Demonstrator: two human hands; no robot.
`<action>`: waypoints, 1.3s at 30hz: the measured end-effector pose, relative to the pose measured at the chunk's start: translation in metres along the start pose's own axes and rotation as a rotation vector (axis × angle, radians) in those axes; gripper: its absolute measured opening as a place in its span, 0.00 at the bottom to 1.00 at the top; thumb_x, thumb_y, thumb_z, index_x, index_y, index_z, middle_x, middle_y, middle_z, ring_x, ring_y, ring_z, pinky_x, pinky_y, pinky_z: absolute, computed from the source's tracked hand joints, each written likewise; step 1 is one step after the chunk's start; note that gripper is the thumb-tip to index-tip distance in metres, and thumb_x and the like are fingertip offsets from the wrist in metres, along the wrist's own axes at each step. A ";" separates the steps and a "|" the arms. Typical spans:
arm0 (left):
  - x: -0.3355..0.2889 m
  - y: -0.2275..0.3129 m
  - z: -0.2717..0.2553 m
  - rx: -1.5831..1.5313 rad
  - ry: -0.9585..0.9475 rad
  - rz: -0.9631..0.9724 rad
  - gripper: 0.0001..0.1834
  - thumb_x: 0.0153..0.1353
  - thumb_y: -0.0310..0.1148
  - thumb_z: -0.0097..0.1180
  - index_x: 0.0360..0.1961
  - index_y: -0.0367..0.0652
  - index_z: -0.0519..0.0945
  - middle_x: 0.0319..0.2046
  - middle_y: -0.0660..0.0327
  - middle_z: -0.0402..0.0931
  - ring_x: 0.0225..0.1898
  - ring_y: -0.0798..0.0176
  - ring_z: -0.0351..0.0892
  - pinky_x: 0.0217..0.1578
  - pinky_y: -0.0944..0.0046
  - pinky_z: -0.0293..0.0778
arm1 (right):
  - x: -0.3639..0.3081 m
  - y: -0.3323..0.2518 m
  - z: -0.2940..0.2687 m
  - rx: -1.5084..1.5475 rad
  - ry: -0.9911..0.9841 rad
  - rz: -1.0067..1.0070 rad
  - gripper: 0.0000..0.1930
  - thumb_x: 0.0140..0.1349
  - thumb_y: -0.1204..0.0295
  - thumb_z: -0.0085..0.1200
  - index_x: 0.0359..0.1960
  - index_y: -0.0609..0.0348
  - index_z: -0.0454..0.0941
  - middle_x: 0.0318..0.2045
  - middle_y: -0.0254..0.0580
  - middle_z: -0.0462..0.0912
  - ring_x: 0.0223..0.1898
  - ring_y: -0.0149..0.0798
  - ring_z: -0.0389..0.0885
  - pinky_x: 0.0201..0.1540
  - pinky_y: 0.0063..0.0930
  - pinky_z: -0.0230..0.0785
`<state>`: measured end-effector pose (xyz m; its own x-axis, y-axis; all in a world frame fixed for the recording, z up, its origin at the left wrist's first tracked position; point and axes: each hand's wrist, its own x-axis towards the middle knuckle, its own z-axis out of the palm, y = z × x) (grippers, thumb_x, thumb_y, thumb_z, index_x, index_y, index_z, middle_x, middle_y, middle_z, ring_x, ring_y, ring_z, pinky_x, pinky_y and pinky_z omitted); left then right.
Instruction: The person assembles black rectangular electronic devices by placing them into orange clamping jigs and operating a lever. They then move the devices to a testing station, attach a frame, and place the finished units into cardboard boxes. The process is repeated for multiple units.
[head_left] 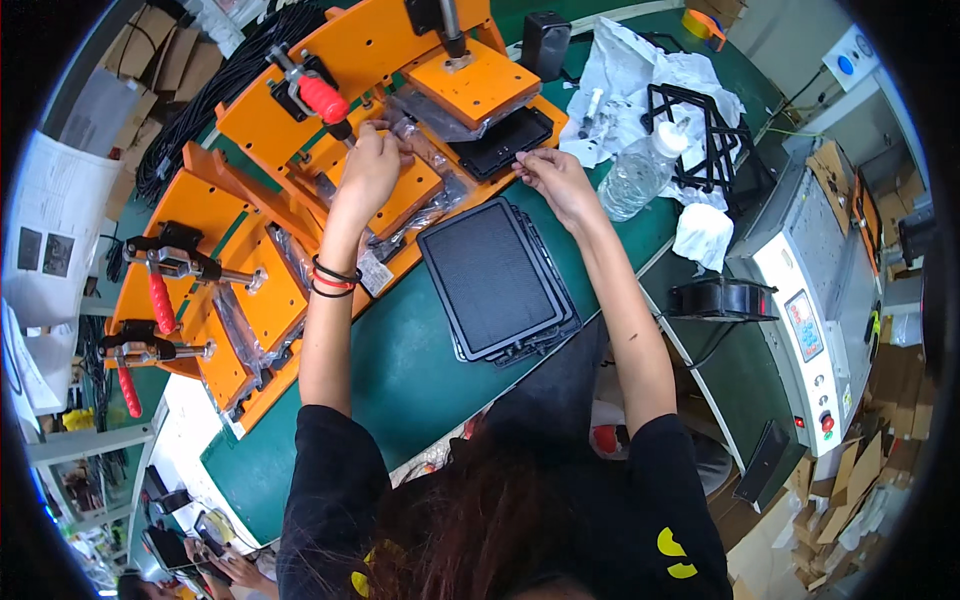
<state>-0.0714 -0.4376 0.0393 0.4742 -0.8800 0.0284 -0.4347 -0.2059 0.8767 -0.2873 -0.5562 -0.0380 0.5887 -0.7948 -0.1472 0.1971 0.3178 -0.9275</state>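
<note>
My left hand [370,170] is closed beside the red-handled toggle clamp [322,100] on the orange press fixture [355,45]; whatever its fingers hold, if anything, is hidden. At the near edge of a flat black panel [508,140], the thumb and forefinger of my right hand [556,182] pinch together, and what lies between them is too small to make out. That panel sits in the fixture's right station, below a raised orange press plate [470,85]. In front of both hands lies a stack of black rectangular frames [492,280] on the green table [395,345].
More red-handled clamps [160,300] stand on the fixture's left part. To the right are a clear plastic bottle [640,175], white crumpled wrapping [625,70], black brackets [700,140] and a small black fan [722,300]. A white machine [805,300] stands farther right.
</note>
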 end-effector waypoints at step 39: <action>0.030 0.018 0.005 -0.773 -0.156 -0.324 0.08 0.61 0.34 0.45 0.38 0.42 0.68 0.37 0.60 0.70 0.36 0.62 0.66 0.40 0.63 0.64 | 0.006 0.012 0.026 -0.339 0.179 -0.251 0.08 0.61 0.74 0.49 0.28 0.64 0.64 0.20 0.45 0.80 0.21 0.32 0.80 0.23 0.23 0.71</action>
<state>-0.0684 -0.4697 0.0534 0.3493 -0.8885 -0.2976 0.3758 -0.1581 0.9131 -0.2610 -0.5442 -0.0411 0.4044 -0.9121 0.0672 0.0313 -0.0596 -0.9977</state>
